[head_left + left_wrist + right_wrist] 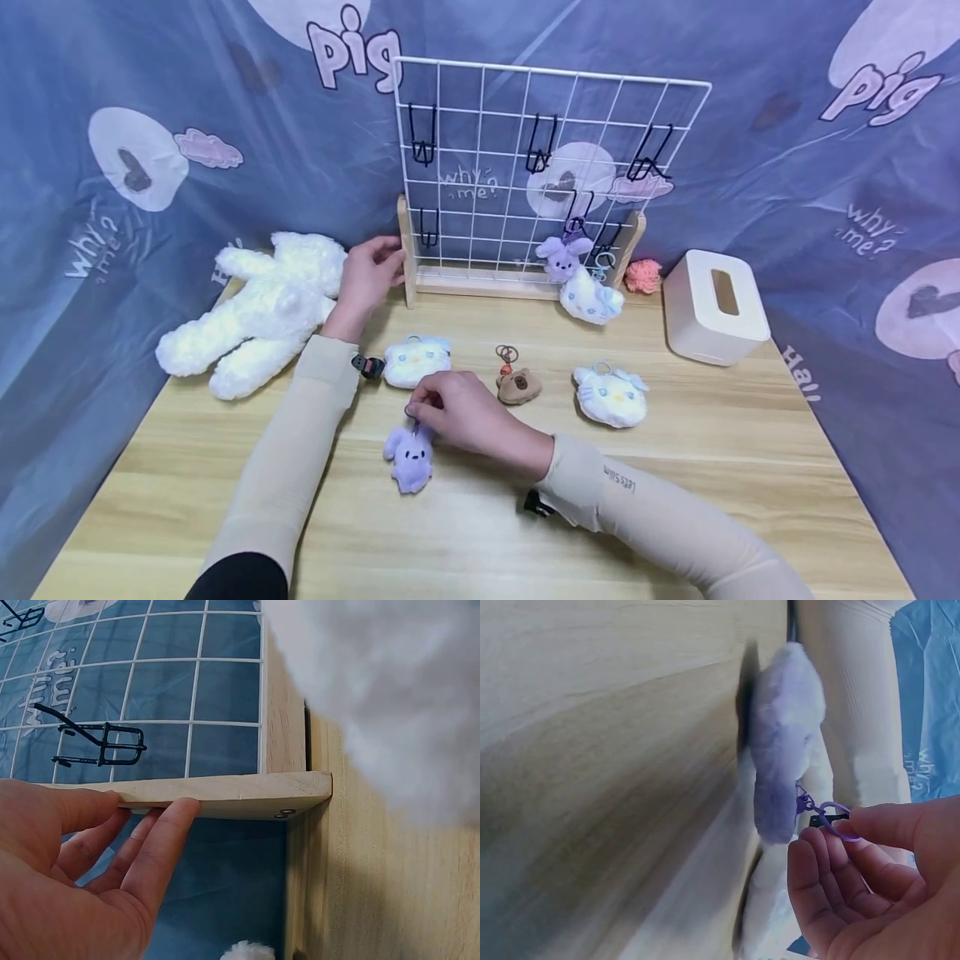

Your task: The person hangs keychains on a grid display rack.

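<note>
Fluffy purple plush bunny (410,457) on matt pale wood table (720,450)

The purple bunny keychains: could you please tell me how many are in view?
2. One purple bunny lies on the table with its ring pinched by the right hand; another purple bunny hangs low on the wire grid. None appears hidden.

A pale wooden table (750,433) is backed by a blue curtain (112,100) printed with white blobs and pink "pig" lettering. On the table: a lilac bunny charm (410,457), a white wire grid (540,158) with black hooks (422,146), a brown bear charm (519,385) and a cream tissue box (712,308).
</note>
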The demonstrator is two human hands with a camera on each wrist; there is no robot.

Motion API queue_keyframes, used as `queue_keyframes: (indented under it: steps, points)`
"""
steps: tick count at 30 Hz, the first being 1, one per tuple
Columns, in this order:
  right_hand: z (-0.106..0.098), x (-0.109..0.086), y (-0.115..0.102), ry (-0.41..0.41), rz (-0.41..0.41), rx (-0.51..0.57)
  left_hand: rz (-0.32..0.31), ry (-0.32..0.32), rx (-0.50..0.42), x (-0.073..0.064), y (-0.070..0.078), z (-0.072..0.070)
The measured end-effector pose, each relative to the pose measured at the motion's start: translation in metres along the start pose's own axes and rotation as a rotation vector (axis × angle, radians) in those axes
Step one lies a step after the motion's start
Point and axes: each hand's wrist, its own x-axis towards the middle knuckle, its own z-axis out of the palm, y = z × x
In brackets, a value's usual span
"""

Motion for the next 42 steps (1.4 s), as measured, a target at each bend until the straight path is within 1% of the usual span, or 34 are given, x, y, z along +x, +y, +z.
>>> queue_keyframes:
  steps: [6, 10, 14, 18, 25, 29, 36, 42]
  points:
    - [-0.006, 0.001, -0.003, 0.007, -0.024, 0.021, -0.012, 0.001, -0.001, 0.002, 0.001, 0.000]
    - [-0.008, 0.001, -0.006, 0.018, -0.021, 0.025, 0.002, 0.007, 0.011, 0.003, 0.002, 0.000]
    - [-0.011, 0.002, -0.008, 0.020, -0.018, 0.031, -0.002, 0.014, 0.014, 0.004, 0.003, 0.000]
    - [-0.014, 0.003, -0.011, 0.030, -0.022, 0.041, -0.004, 0.009, 0.012, 0.003, 0.004, 0.000]
    - [-0.019, 0.004, -0.017, 0.057, -0.058, 0.069, -0.008, 0.013, -0.010, 0.002, 0.003, -0.002]
    - [-0.021, 0.004, -0.019, 0.066, -0.066, 0.069, -0.003, 0.015, 0.003, 0.002, 0.004, -0.002]
    - [-0.025, 0.006, -0.023, 0.083, -0.058, 0.066, -0.003, 0.006, 0.013, 0.001, 0.004, 0.000]
    - [-0.029, 0.008, -0.026, 0.104, -0.078, 0.070, -0.005, 0.003, 0.022, 0.001, 0.004, 0.001]
